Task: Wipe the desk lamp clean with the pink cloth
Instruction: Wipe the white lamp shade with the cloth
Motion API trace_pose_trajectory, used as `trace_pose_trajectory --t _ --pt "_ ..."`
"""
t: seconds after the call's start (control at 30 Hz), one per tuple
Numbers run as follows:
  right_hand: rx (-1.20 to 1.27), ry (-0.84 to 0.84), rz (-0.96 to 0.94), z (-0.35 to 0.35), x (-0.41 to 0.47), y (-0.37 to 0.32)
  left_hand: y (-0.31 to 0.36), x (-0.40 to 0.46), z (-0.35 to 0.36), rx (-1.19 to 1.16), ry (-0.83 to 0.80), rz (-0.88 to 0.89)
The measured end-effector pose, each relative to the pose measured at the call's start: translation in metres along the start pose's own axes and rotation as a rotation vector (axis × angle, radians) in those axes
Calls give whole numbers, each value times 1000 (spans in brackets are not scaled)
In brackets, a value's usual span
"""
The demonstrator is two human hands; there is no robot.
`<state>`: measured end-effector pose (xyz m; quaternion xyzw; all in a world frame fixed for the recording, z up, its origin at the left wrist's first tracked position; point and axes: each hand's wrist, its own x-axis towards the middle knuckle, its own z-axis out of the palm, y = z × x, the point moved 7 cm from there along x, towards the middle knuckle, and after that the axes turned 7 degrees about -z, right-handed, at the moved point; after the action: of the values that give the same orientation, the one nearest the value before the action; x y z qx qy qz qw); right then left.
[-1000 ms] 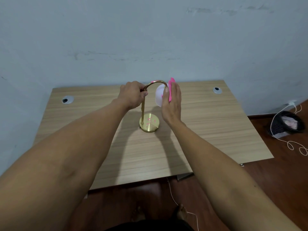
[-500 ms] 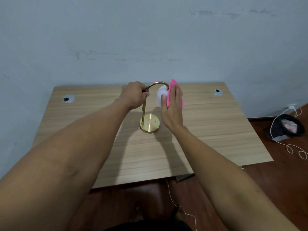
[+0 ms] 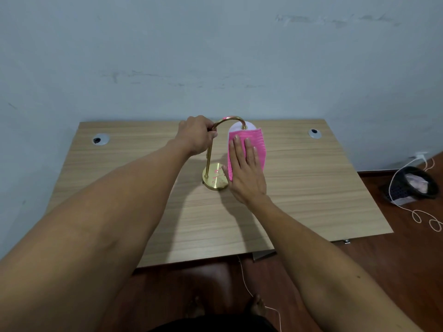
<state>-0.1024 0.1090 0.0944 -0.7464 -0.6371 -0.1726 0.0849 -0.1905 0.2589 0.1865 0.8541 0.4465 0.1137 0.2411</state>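
The desk lamp (image 3: 217, 161) is standing upright near the middle of the wooden table (image 3: 311, 188), its round brass base resting flat on the surface and its thin brass stem curving over at the top to a white shade (image 3: 242, 127). The left hand (image 3: 196, 137) is gripping the stem just below the curve, its fingers (image 3: 212, 134) curling round the metal. The right hand (image 3: 247, 173) is lying flat, its fingers (image 3: 249, 149) straight and close together, pressing the pink cloth (image 3: 257, 149) against the near side of the shade. The cloth is covering most of the shade, leaving only a white rim showing at the top, and its lower edge is hanging down beside the base. Two round cable grommets are sitting in the far corners of the table, one on the left (image 3: 100, 139) and one on the right (image 3: 314, 133). A dark mesh bin (image 3: 407, 185) is standing on the brown floor to the right, with a pale cord (image 3: 422, 216) looping just beside it.
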Motion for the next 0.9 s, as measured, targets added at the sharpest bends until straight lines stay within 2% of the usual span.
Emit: trace_pose_trajectory --t 0.2,0.4,0.57,0.77,0.9 --pt "-45 5 5 -16 37 -6 2 -1 -2 21 -1 13" --pt "-98 -40 -83 -7 14 -9 2 -1 -1 15 -5 23" --pt "-70 -43 -13 -19 53 -5 2 0 -1 25 -8 23" --pt "-160 -109 -266 -4 7 -5 1 1 0 24 -12 22" --pt "-163 -62 -218 -11 33 -4 1 1 0 29 -6 32"
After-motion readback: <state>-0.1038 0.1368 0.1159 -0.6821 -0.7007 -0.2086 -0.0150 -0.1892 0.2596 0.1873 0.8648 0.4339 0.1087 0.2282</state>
